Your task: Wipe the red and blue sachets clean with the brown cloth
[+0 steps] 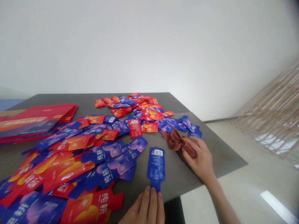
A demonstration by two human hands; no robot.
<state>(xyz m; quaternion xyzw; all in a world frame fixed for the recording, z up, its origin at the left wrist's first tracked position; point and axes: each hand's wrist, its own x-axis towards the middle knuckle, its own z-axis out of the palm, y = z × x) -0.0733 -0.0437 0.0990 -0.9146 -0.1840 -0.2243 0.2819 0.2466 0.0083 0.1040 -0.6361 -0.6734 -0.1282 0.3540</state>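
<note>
A blue sachet (pixel 156 165) lies on the grey table with its barcode side up and its narrow neck towards me. My left hand (pixel 148 207) has its fingers together over that neck, holding it at the table's near edge; the thumb is hidden. To the right, my right hand (pixel 198 157) is closed around a crumpled brown cloth (pixel 175 140), which touches the tabletop. Left of the single sachet spreads a pile of blue and red-orange sachets (pixel 70 168), overlapping one another.
More sachets (pixel 149 112) are heaped towards the back of the table (pixel 224 158). A stack of red and purple printed packages (pixel 35 121) lies at the left. Behind stands a white wall (pixel 149 46). A slatted wooden structure (pixel 273 115) is at the right, over a pale floor.
</note>
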